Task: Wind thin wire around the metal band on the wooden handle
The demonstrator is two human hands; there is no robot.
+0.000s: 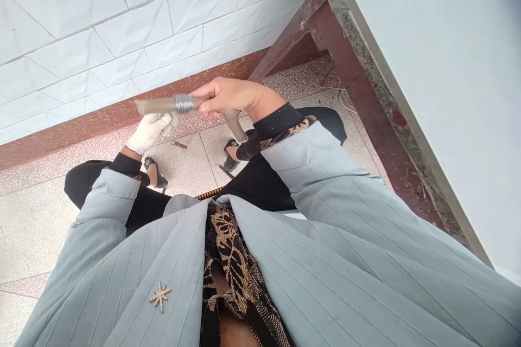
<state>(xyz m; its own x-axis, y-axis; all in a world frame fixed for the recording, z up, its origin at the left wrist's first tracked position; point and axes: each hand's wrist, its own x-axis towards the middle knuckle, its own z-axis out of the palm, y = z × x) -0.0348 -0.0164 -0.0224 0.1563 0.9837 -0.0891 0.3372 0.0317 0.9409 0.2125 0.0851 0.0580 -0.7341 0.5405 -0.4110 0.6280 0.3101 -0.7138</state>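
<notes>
A brown stick, with silvery wire wound in a tight coil around it, is held roughly level in front of my knees. My bare right hand is shut on the stick just right of the coil, thumb and fingers pinching it. A second brown length slants down from below that hand; whether it joins the stick is hidden. My left hand, in a white glove, has its fingers curled closed just under the stick's left part. What those fingers hold, if anything, I cannot make out.
A white tiled wall with a brown skirting stands ahead. On the right is a reddish-brown frame under a pale top. A small brown piece lies on the floor between my shoes, and a pale cord lies near the frame.
</notes>
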